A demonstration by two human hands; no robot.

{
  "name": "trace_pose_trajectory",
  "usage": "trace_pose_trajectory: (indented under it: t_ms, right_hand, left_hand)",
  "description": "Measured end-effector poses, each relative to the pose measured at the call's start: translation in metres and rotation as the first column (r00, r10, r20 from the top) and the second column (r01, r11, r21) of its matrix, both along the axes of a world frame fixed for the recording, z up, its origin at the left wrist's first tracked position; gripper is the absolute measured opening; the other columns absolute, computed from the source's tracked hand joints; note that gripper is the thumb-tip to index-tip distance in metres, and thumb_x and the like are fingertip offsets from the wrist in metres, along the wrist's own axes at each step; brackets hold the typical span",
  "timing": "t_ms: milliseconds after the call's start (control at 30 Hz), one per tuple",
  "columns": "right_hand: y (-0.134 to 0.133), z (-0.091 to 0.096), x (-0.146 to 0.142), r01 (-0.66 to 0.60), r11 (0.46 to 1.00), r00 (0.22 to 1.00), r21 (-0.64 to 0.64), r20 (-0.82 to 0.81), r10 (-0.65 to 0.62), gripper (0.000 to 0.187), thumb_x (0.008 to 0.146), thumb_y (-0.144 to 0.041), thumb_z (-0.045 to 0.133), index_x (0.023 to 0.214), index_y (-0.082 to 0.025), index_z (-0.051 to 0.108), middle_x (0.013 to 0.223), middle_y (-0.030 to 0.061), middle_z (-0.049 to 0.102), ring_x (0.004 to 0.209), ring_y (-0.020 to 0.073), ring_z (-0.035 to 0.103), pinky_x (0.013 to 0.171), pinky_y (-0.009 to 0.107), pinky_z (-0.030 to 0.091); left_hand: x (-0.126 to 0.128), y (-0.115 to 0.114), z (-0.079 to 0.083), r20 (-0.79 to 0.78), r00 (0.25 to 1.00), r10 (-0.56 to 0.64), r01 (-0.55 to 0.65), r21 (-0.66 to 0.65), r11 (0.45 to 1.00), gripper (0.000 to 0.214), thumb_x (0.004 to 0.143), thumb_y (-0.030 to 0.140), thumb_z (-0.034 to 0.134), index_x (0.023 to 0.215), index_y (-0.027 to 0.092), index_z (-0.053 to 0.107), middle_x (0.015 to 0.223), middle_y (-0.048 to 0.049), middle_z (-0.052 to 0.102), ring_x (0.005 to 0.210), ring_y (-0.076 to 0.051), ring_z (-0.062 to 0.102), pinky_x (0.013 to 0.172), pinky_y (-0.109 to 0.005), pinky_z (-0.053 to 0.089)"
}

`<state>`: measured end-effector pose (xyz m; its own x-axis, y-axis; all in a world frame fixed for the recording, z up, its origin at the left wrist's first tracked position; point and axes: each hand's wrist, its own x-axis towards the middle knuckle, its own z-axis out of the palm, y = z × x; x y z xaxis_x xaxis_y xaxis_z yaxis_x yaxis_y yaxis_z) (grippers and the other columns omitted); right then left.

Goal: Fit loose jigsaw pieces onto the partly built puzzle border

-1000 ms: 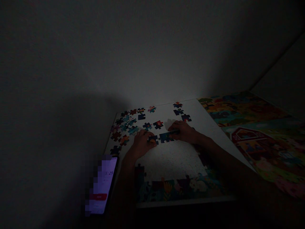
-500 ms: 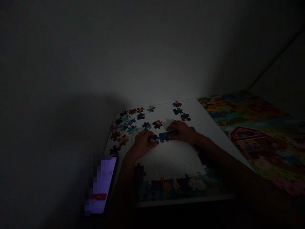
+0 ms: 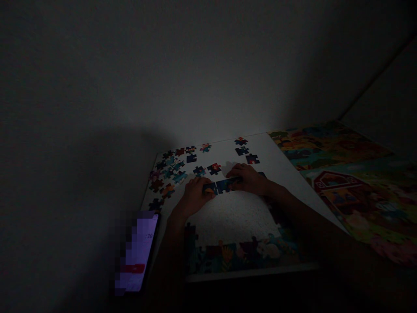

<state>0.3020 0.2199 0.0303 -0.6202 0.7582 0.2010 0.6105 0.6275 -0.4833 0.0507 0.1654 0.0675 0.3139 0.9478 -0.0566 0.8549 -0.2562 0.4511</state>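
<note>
My left hand (image 3: 194, 194) is closed on a dark blue jigsaw piece with an orange patch (image 3: 210, 189), gripping it between thumb and fingers. Just to its right, a strip of dark blue jigsaw pieces (image 3: 223, 186) is pinched under the fingers of my right hand (image 3: 248, 179). The two edges meet or nearly meet, with a thin line between them; whether they are locked is too dim to tell. Below my hands lies the joined lower border (image 3: 228, 254) of the puzzle, with plants and a pale animal. My right forearm partly covers its right side.
Several loose jigsaw pieces (image 3: 168, 171) cluster at the white board's (image 3: 224, 221) left. A few more pieces (image 3: 242, 151) lie near its far edge. A lit phone (image 3: 143, 252) lies at the lower left. Colourful farm pictures (image 3: 345, 191) cover the right side; a wall stands behind.
My left hand's piece and the strip under my right hand have come together, closing most of the gap between them. The view has shifted slightly.
</note>
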Motion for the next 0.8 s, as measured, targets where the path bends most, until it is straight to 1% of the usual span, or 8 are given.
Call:
trace_pose_trajectory:
  t_ms: [133, 300, 600, 800]
  right_hand:
    - [-0.0007, 0.0016, -0.0004, 0.011, 1.0, 1.0, -0.02, 0.02, -0.011, 0.038, 0.081, -0.04, 0.073, 0.114, -0.022, 0.069, 0.113, 0.0109, 0.063, 0.106, 0.0291, 0.057, 0.09, 0.042, 0.042]
    - [-0.0011, 0.0021, -0.0007, 0.012, 1.0, 1.0, -0.008, 0.018, -0.012, 0.039, 0.081, -0.041, 0.073, 0.114, -0.023, 0.069, 0.113, 0.0106, 0.064, 0.106, 0.0283, 0.058, 0.09, 0.041, 0.042]
    - [-0.002, 0.0047, -0.0016, 0.016, 1.0, 1.0, -0.021, 0.011, -0.016, 0.038, 0.08, -0.039, 0.073, 0.114, -0.022, 0.069, 0.115, 0.0118, 0.064, 0.106, 0.0299, 0.057, 0.09, 0.043, 0.042]
    - [-0.0027, 0.0079, -0.0023, 0.034, 0.997, 0.999, -0.063, 0.031, -0.032, 0.038, 0.08, -0.039, 0.074, 0.114, -0.022, 0.069, 0.115, 0.0118, 0.063, 0.107, 0.0297, 0.057, 0.09, 0.042, 0.042]
  left_hand:
    - [0.0017, 0.0006, -0.0004, -0.003, 1.0, 0.001, -0.001, 0.001, 1.0, 0.03, 0.08, 0.023, 0.069, 0.109, 0.022, 0.06, 0.114, -0.0066, 0.061, 0.112, -0.027, 0.055, 0.097, -0.042, 0.042]
    - [0.0036, 0.0001, 0.001, -0.01, 1.0, 0.0, 0.0, 0.004, 1.0, 0.03, 0.081, 0.024, 0.069, 0.11, 0.021, 0.061, 0.113, -0.0071, 0.061, 0.112, -0.027, 0.055, 0.097, -0.041, 0.042]
    - [0.0031, 0.0016, -0.0003, 0.025, 0.999, -0.021, 0.021, 0.011, 1.0, 0.029, 0.082, 0.023, 0.068, 0.11, 0.024, 0.062, 0.115, -0.0055, 0.062, 0.114, -0.027, 0.054, 0.099, -0.043, 0.042]
    - [0.0029, 0.001, 0.0003, 0.046, 0.999, -0.013, 0.012, 0.022, 1.0, 0.031, 0.081, 0.023, 0.069, 0.111, 0.024, 0.062, 0.116, -0.0059, 0.061, 0.115, -0.027, 0.054, 0.099, -0.044, 0.042]
